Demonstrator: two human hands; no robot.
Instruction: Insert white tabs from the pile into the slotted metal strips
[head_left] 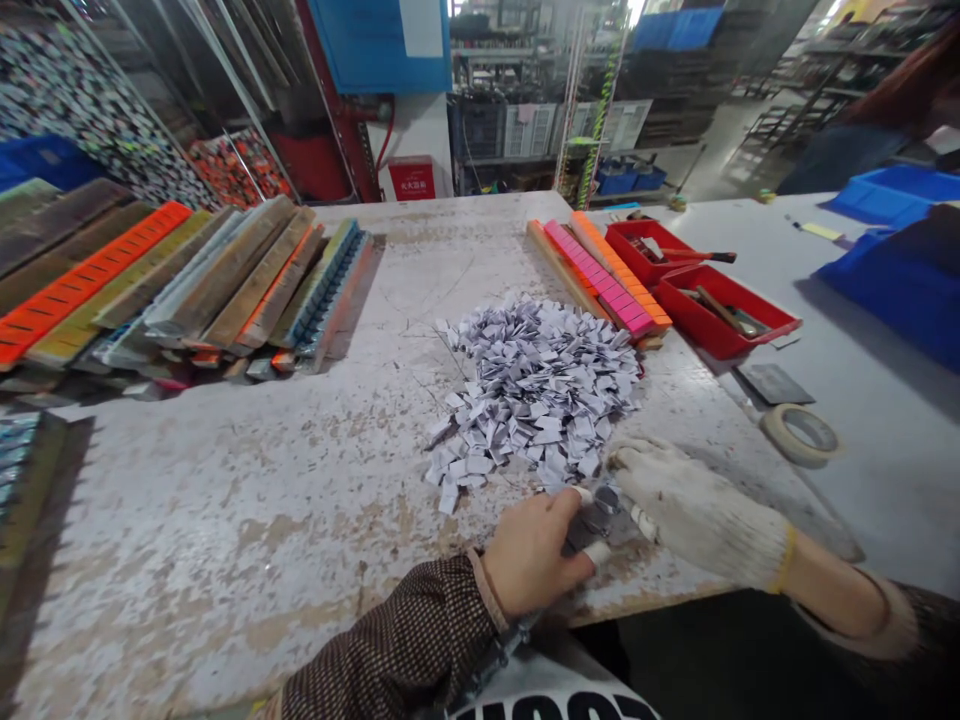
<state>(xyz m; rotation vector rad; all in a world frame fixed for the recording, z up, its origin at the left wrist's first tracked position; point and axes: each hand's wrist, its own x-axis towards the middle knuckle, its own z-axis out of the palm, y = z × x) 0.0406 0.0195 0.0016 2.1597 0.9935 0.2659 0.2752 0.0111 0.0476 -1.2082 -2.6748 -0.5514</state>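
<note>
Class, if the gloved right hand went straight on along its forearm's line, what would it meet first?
The right hand would probably meet the pile of white pieces first, though the hand's height is hard to judge.

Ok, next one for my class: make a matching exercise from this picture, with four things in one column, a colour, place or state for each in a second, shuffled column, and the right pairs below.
Column one
1. left hand
2. right hand
3. pile of small pieces
4. roll of tape

Column two
A. ring-shaped and pale, lying flat
B. inside a whitish glove with a yellow edge
C. whitish, heaped loosely just beyond the hands
D. ungloved, with white coverings on the thumb and a fingertip

Right pairs
1-D, 2-B, 3-C, 4-A
</note>
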